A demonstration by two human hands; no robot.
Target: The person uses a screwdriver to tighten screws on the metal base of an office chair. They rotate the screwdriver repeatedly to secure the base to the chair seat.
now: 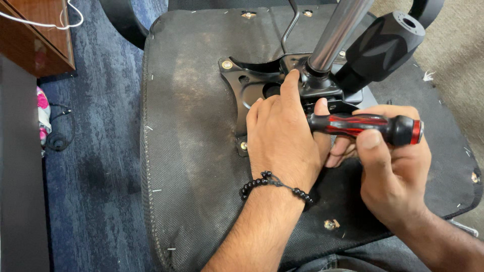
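Right hand grips red-black screwdriver at 3 o'clock, fingers wrapped round handle; left hand flat on black mounting plate at centre, fingers spread, steadying it on upturned seat underside.

Off to my left lies the dark blue carpet, and at the top left corner stands a brown wooden cabinet with a white cord looped across it. Below that, a pink and white cloth sits beside a thin black cable coiled on the carpet. Beige flooring shows at my upper right.
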